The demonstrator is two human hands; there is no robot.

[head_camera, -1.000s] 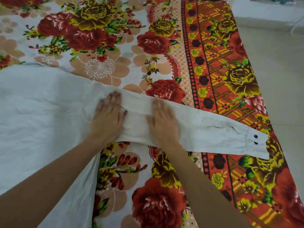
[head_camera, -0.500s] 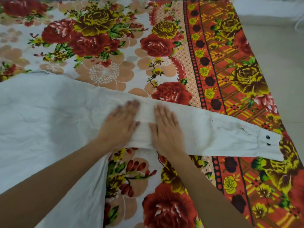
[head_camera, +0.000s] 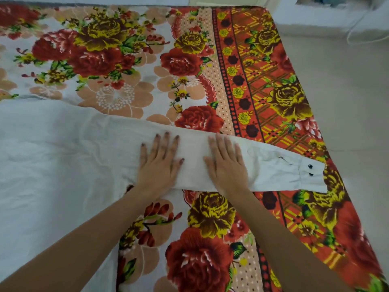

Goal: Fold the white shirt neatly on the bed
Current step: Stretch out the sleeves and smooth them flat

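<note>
The white shirt (head_camera: pixel 52 157) lies spread flat on the left half of the bed, with one long sleeve (head_camera: pixel 277 167) stretched out to the right. The sleeve ends in a cuff (head_camera: pixel 311 173) with two dark buttons near the bed's right edge. My left hand (head_camera: pixel 160 163) presses flat on the sleeve close to the shoulder, fingers straight. My right hand (head_camera: pixel 227 163) presses flat on the sleeve's middle, fingers straight and pointing away from me. The two hands lie side by side, a palm's width apart.
The bed is covered by a floral sheet (head_camera: pixel 117 66) with red and yellow roses and an orange patterned border (head_camera: pixel 280 98) along the right side. Pale floor (head_camera: pixel 347 91) lies beyond the bed's right edge, with a white cable (head_camera: pixel 362 36) at the top right.
Both hands have slid to the right along the sleeve, staying flat on it, and the gap between them has widened. The sleeve looks smoother.
</note>
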